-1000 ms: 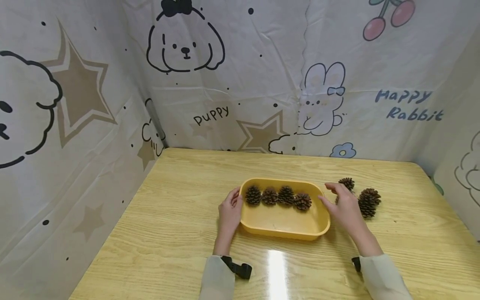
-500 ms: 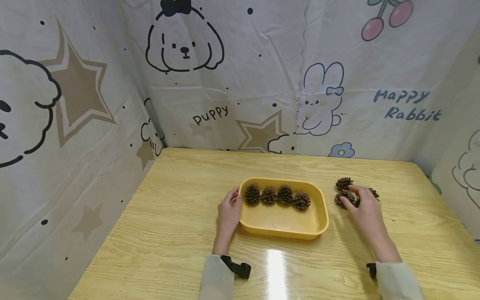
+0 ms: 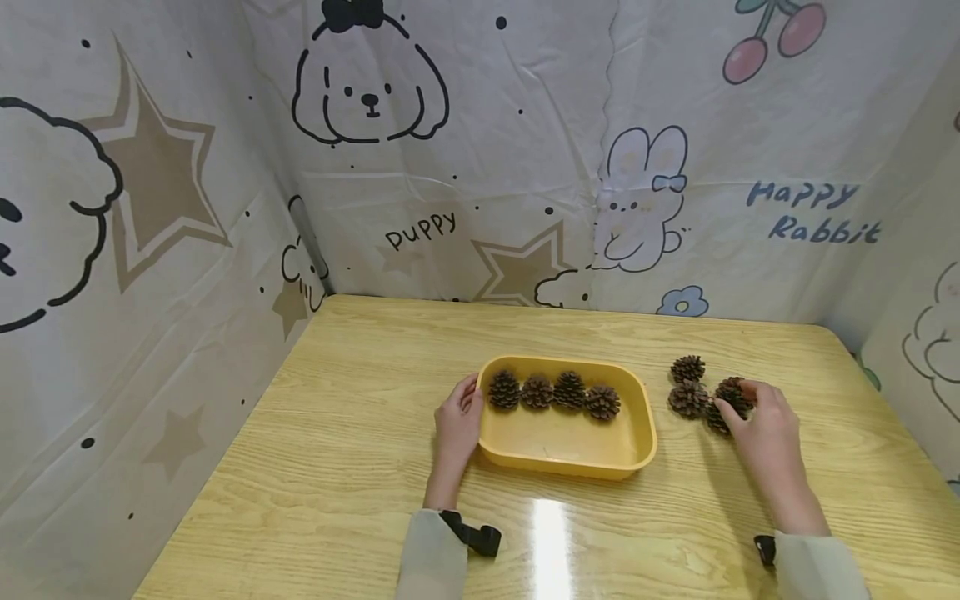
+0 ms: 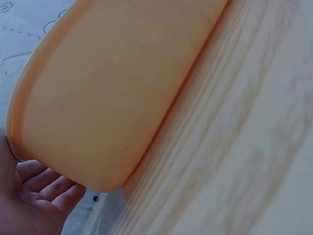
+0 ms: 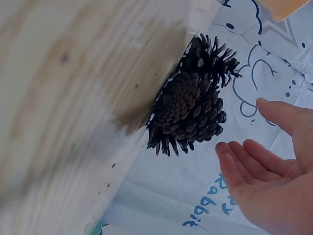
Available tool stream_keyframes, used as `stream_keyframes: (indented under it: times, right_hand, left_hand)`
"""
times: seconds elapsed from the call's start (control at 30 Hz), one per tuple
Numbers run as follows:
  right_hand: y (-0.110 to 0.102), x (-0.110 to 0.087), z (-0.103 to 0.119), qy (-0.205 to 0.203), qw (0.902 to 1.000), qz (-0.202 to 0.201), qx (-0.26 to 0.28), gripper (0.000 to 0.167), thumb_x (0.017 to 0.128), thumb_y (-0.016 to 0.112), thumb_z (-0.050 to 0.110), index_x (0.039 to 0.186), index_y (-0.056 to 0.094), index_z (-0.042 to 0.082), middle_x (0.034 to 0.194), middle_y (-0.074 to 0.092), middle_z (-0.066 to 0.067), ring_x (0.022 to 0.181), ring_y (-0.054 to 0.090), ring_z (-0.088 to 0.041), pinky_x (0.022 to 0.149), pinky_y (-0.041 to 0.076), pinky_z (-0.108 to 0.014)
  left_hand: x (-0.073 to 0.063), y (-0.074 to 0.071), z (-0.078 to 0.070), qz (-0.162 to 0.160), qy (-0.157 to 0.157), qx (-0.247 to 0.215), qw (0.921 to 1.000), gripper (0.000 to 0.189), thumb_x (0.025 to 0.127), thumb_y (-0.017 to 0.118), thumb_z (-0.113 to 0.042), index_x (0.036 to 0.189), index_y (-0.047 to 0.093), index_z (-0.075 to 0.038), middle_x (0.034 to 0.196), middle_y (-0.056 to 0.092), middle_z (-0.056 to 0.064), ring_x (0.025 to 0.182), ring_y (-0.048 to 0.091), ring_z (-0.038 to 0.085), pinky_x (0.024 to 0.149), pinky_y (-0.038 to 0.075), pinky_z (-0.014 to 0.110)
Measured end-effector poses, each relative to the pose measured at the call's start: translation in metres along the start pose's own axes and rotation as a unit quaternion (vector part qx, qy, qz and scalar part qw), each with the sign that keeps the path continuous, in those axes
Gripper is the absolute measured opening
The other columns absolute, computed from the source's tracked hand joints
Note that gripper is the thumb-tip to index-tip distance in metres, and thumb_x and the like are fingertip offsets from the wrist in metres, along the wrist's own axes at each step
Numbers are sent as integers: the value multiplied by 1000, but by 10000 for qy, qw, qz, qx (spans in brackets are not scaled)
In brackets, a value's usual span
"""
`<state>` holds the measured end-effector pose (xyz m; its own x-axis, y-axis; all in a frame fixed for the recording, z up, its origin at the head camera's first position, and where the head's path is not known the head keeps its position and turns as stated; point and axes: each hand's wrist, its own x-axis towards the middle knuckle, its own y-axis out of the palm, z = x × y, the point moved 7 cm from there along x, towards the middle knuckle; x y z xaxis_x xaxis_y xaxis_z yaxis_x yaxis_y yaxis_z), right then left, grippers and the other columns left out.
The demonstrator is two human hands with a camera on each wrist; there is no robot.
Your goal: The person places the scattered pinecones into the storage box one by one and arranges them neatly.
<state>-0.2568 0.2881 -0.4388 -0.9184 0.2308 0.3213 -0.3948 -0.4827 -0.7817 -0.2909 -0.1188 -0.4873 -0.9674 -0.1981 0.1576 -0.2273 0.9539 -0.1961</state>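
Observation:
A yellow plastic tub (image 3: 566,442) stands on the table with a row of several brown pine cones (image 3: 568,390) along its far side. My left hand (image 3: 459,421) holds the tub's left end, its thumb by the rim and its fingers beneath the end wall in the left wrist view. To the right of the tub, my right hand (image 3: 768,425) is at the nearest of the loose pine cones (image 3: 731,396). Seen from the right wrist, thumb and fingers are spread, and a gap shows between the fingertips and the dark pine cone (image 5: 188,105).
Two more loose pine cones (image 3: 687,400) lie between the right hand and the tub, one behind the other. The wood-grain table (image 3: 360,400) ends at a printed cloth backdrop (image 3: 450,167) at the back and sides.
My right hand has moved right, from the tub's right end past the nearer-left loose cones to the rightmost one. The left hand stays at the tub, which has barely shifted.

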Motion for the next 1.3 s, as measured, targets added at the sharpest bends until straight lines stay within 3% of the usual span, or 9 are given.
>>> stream_keyframes:
  times: [0.33,0.63,1.3]
  right_hand:
    - [2,2,-9,247,9985,323,-377,51,93,66,16,121,48,-24,108,52,-40,95,53,-52,76,49,-60]
    - [9,4,-14,79,9959,442,-784,55,88,72,15,115,49,-28,103,54,-44,88,56,-55,69,53,-59]
    - [12,6,-17,323,9949,580,-755,54,87,70,14,114,49,-27,103,54,-45,88,57,-56,69,54,-59]
  left_hand:
    - [0,0,2,10,-26,51,10000,35,99,53,-10,131,60,0,125,65,24,115,65,34,99,56,38]
    - [-1,0,2,40,-79,79,9999,35,99,52,-11,132,59,-1,125,65,23,116,65,33,99,56,37]
    - [0,-1,2,99,-128,62,9998,36,100,52,-13,134,58,-2,125,65,22,116,65,32,99,56,38]
